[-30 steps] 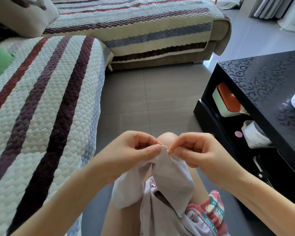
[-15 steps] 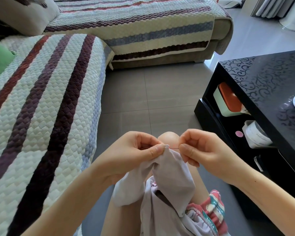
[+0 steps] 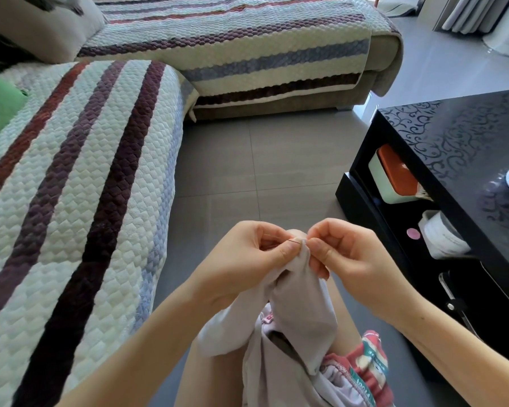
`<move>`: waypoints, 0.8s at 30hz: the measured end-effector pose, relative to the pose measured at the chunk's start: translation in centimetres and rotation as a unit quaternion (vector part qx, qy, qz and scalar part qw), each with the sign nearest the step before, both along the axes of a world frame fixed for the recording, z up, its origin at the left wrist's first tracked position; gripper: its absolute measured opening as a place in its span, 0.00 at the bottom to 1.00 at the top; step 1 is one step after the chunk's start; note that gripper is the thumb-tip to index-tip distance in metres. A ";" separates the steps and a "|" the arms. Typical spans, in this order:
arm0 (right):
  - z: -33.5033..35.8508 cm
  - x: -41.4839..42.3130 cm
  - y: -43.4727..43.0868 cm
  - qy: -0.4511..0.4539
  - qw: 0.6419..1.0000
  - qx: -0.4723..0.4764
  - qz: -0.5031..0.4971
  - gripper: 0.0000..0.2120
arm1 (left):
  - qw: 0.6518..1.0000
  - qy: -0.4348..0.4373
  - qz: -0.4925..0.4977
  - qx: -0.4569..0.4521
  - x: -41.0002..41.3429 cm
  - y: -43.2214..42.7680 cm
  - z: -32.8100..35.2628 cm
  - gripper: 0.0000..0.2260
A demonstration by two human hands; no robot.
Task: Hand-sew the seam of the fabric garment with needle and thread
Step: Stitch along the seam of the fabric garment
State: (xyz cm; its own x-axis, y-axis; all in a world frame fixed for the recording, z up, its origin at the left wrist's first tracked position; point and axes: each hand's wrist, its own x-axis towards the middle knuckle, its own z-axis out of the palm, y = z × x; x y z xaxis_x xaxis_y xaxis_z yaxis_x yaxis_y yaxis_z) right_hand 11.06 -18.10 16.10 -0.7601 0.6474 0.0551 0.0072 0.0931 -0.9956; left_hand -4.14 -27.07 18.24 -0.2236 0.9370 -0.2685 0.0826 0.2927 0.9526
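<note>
A pale lilac-grey garment (image 3: pixel 294 312) hangs from my hands over my lap and knee. My left hand (image 3: pixel 247 257) pinches the top fold of the garment between thumb and fingers. A thin needle with reddish thread (image 3: pixel 296 240) lies across that fold by my left thumb. My right hand (image 3: pixel 341 251) is pressed close against the left, its thumb and forefinger pinching at the needle's right end at the fold's edge. The thread's length is too fine to follow.
A striped quilted sofa (image 3: pixel 71 201) runs along my left and across the back. A black coffee table (image 3: pixel 459 160) stands at the right, its lower shelf holding an orange-lidded box (image 3: pixel 394 177) and a white container (image 3: pixel 441 236). Grey tiled floor (image 3: pixel 262 160) lies between.
My right hand had drawn slightly right from the fold half a second ago, showing a short stretch of thread; now it is back against the left hand at the fold.
</note>
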 end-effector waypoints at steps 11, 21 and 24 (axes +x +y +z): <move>0.2 -0.5 0.1 0.002 0.854 0.513 -0.080 0.09 | 0.999 -0.008 -0.037 0.027 0.1 -0.3 0.4 0.07; 3.3 -2.0 -2.2 0.154 0.933 0.321 0.045 0.09 | 0.981 0.191 0.002 -0.024 0.9 -0.7 -1.2 0.10; 4.6 -1.8 -0.5 0.126 0.983 -0.109 0.077 0.02 | 0.999 0.043 -0.020 -0.011 -0.2 -1.0 0.0 0.07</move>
